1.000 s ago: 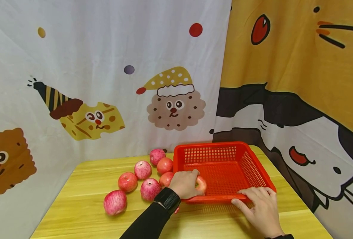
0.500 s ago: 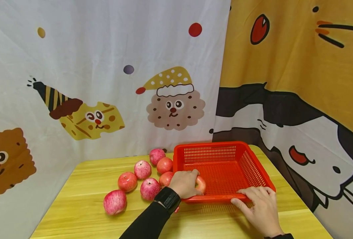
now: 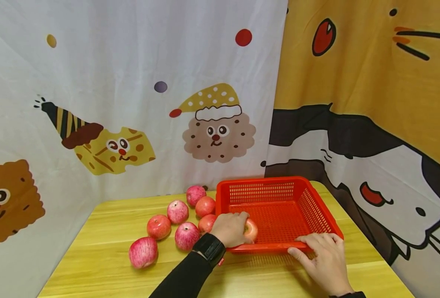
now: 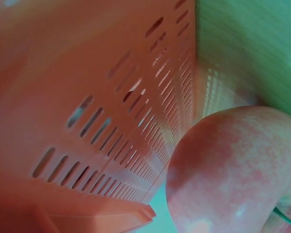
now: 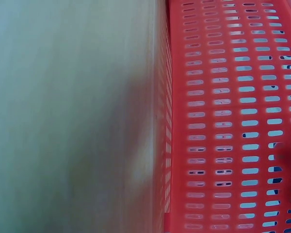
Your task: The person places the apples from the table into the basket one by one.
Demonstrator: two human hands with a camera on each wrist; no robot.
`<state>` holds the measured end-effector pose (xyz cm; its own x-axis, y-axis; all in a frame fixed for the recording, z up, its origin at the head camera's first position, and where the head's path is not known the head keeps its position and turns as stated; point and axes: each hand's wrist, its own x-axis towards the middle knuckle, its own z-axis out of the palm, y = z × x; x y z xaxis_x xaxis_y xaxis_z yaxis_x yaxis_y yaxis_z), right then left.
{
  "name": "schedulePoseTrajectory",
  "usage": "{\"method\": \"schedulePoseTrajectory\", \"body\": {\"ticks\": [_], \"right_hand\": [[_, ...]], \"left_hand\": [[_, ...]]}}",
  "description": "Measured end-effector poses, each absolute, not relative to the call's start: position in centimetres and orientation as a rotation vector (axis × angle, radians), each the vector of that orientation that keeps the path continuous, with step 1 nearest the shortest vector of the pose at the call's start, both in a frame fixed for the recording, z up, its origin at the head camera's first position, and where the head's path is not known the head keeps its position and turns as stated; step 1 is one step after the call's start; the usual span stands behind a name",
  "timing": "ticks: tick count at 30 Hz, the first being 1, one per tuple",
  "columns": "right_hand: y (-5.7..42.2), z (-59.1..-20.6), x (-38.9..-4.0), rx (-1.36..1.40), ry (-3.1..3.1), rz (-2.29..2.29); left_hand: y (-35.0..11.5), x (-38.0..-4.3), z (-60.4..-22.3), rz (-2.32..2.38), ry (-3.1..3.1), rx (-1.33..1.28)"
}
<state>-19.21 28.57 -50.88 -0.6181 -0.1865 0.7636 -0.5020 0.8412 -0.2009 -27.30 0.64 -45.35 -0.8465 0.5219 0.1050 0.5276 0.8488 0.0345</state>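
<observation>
In the head view my left hand (image 3: 230, 229) reaches over the left wall of a red plastic basket (image 3: 279, 246) and grips an apple (image 3: 251, 231) low in its front left corner. The palm hides much of that apple. My right hand (image 3: 325, 258) holds the front rim near the right corner, thumb outside and fingers over the edge. Beside my left wrist, outside the basket, sits another apple (image 3: 206, 224). The left wrist view shows the slotted basket wall (image 4: 111, 131) with an apple (image 4: 228, 165) close by; in the right wrist view there is only slotted basket side (image 5: 208, 111) and table.
Several more apples lie left of the basket on the wood-grain table (image 3: 101, 244), among them a striped one (image 3: 143, 252) nearest the front and a pink one (image 3: 196, 195) at the back. A cartoon-printed curtain (image 3: 130, 103) hangs behind the table and along its right side.
Both hands and the basket stay in place. The apple under my left hand shifts very slightly; the other apples lie as before.
</observation>
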Motion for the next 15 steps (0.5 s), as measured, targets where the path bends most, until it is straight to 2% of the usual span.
{"method": "schedulePoseTrajectory", "body": {"ticks": [15], "right_hand": [[28.49, -50.79, -19.2, 0.502, -2.203, 0.514]], "left_hand": [[0.45, -27.05, -45.35, -0.151, -2.887, -0.823]]}}
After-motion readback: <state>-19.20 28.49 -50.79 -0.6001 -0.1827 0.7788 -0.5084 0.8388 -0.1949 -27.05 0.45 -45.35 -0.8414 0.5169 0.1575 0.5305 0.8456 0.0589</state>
